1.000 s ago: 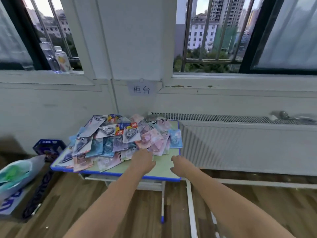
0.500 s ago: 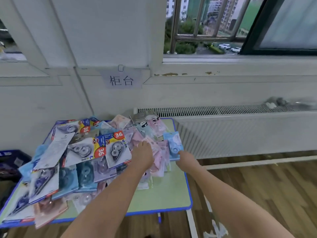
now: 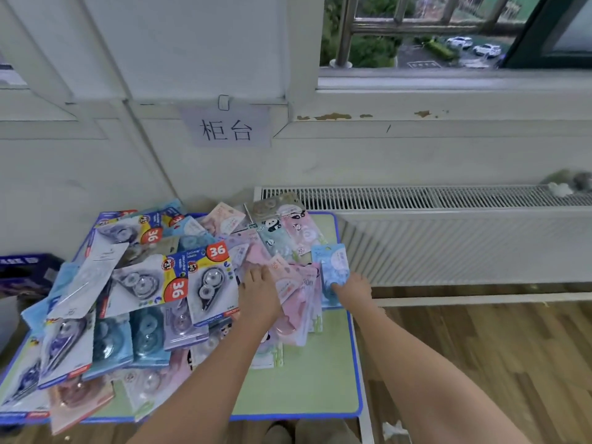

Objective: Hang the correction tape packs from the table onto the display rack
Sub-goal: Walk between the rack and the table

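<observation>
At right edge of tabletop (image 3: 307,389): right hand (image 3: 354,288) fingers pinch blue pack (image 3: 333,267); left hand (image 3: 259,296) flat, fingers spread on pink packs (image 3: 296,283). Pick-up step; next, lift clear; rack unseen.

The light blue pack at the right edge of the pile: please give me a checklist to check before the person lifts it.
1. Right hand on the light blue pack: ok, its fingers touch the lower part of the pack.
2. Firm pinch on that pack: cannot tell, the thumb is hidden.
3. Pack free of other packs: ok on top; it lies over the pink packs, but what is below cannot be seen.
4. Left hand steadies the pile: ok, it rests flat on the packs.
5. Display rack in reach: cannot tell, no rack is in view.
6. Table edge: ok, the pack lies within the blue rim.
</observation>
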`<action>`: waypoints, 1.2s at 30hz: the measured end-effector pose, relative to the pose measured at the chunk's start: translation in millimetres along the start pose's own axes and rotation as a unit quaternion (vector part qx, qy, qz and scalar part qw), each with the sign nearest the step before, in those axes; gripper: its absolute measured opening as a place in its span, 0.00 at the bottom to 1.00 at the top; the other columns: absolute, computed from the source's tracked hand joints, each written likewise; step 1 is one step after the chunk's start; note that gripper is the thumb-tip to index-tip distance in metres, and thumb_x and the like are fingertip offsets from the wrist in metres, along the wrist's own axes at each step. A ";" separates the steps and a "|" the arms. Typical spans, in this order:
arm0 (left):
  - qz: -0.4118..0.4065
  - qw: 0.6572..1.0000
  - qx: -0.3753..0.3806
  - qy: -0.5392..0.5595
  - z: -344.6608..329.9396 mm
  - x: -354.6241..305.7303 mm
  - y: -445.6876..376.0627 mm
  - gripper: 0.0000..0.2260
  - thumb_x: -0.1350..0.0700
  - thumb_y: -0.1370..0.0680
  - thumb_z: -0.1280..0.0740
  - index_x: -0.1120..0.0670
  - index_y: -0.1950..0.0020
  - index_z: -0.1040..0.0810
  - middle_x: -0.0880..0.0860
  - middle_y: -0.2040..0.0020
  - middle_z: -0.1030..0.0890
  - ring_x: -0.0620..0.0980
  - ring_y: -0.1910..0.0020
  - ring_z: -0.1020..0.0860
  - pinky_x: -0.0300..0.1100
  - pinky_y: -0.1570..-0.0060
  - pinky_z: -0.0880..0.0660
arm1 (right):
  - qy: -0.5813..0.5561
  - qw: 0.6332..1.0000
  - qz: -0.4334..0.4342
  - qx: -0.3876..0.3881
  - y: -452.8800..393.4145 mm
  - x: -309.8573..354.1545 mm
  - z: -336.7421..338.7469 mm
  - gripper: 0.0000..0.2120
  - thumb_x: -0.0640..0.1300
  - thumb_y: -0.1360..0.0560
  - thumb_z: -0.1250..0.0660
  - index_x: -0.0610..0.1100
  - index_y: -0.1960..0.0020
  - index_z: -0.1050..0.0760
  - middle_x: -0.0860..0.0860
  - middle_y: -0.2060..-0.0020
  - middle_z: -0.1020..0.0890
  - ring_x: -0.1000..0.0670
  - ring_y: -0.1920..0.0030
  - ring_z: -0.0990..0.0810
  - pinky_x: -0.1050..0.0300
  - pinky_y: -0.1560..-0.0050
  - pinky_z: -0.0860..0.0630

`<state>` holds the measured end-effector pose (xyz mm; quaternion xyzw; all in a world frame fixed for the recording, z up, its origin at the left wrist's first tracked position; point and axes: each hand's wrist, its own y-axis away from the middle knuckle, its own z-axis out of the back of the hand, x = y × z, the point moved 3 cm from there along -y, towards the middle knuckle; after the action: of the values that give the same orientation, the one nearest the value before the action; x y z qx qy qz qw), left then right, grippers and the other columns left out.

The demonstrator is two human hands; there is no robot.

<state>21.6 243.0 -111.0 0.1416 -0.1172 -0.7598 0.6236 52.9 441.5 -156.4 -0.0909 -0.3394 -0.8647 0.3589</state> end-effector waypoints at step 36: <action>0.046 0.770 -0.149 0.619 83.6 11.7 -13.3 0.05 0.55 0.22 0.32 0.54 0.49 0.22 0.51 0.56 0.19 0.48 0.57 0.22 0.39 0.60 0.27 | -0.516 0.845 0.137 0.035 50.1 29.4 60.1 0.09 0.39 0.24 0.32 0.45 0.45 0.26 0.52 0.55 0.18 0.55 0.56 0.19 0.66 0.61 0.22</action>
<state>-22.8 234.2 -38.6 0.4807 0.4024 -0.4863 0.6087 60.5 438.6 -73.2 -0.5564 -0.4898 -0.6231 0.2496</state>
